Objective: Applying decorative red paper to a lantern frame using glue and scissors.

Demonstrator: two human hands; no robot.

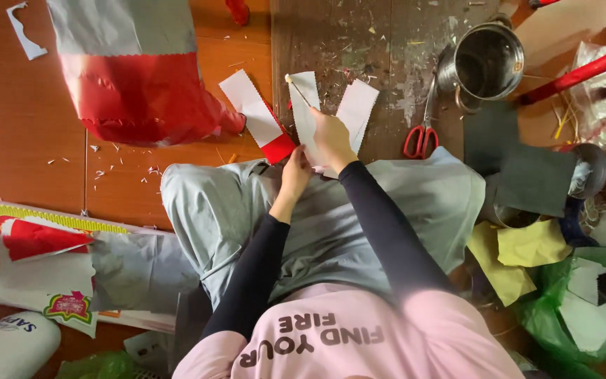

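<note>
Both hands at scene centre, above knees; right hand (332, 140) pinching white zigzag-edged paper strips (308, 112) with thin wooden stick (297, 89); left hand (294, 172) gripping strips' near end; paper likely light, floppy, tearable; best held near base; red-handled scissors (421, 140) right.

Two hands — the left hand (294, 172) and right hand (331, 137) — meet over three white paper strips (305, 112) fanned on the floor, one of them red-tipped. One thin stick (297, 89) lies across the strips. One pair of red-handled scissors (421, 140) sits beside one steel pot (487, 62). Two yellow paper sheets (520, 256) lie at the right — near two dark grey sheets (527, 165). One red-and-grey bag (135, 70) rests at upper left.
</note>
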